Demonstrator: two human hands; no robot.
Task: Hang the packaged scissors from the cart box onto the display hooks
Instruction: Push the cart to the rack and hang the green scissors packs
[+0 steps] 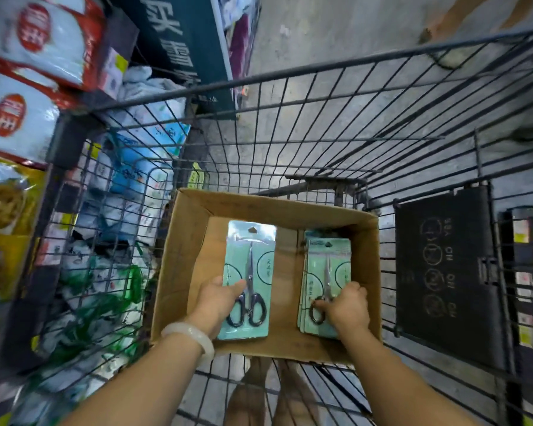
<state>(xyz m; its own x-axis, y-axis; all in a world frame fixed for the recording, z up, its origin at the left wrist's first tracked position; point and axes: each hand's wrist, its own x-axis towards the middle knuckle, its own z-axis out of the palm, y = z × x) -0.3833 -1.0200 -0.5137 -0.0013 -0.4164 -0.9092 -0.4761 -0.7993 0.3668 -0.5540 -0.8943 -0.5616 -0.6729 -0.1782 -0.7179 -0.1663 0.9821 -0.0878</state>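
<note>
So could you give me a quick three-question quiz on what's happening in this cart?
1. True or false: the cardboard box sits inside the wire cart.
2. What does the left hand hold? A) a scissors pack B) a towel C) nothing
3. The right hand rests on a ____ of scissors packs.

Key: 1 true; 2 A, the lifted scissors pack; 3 stack.

The left hand [217,298] covers the near left part of one scissors pack [249,279], and its fingers go out of sight behind the card. The right hand [346,305] hides the near right of the pack stack [325,281]; how many packs lie there cannot be told. The shelf goods [28,96] at far left are blurred and cut off by the edge. The print on the cart's black panel [443,265] is too faint to read.
</note>
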